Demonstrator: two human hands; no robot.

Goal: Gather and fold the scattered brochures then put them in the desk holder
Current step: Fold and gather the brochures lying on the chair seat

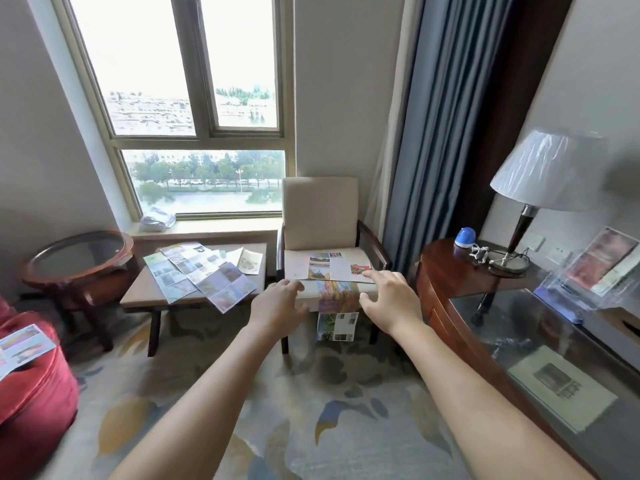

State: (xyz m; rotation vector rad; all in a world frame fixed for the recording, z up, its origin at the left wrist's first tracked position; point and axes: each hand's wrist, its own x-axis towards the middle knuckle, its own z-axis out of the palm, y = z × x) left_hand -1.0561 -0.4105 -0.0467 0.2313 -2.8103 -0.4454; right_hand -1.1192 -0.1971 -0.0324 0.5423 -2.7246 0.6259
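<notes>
At the far left, one unfolded brochure [20, 344] lies on the red bedding [31, 393], near its top edge. Next, on the low surface [145, 299] under the window, several opened brochures [197, 271] overlap in a loose fan, one corner sticking out past the front edge, and a small folded leaflet [250, 261] sits near the back right corner.

The left hand [280, 299] is spread, holding nothing, its fingers at the front left edge of the chair seat [301, 296]. On that seat a wide brochure [332, 266] lies flat, and a long brochure [337, 306] droops over the front edge and hangs toward the floor. The right hand [388, 292] is likewise spread and empty, its fingertips [369, 273] at or just above the wide sheet's near right corner; whether they touch, I cannot tell.

These sheets look like thin glossy paper: light, limp and probably slick. The hanging one bends freely and would likely slide off if nudged. The flat sheet offers no raised edge, so a pinch at the overhanging front border or a corner seems the best hold, one hand on each side to keep it from buckling. The existing creases should guide the folding.

At the far right, the clear desk holder [588, 282] stands on the glass-topped desk [519, 327], against the wall behind the lamp [540, 181], already carrying some folded prints.
</notes>
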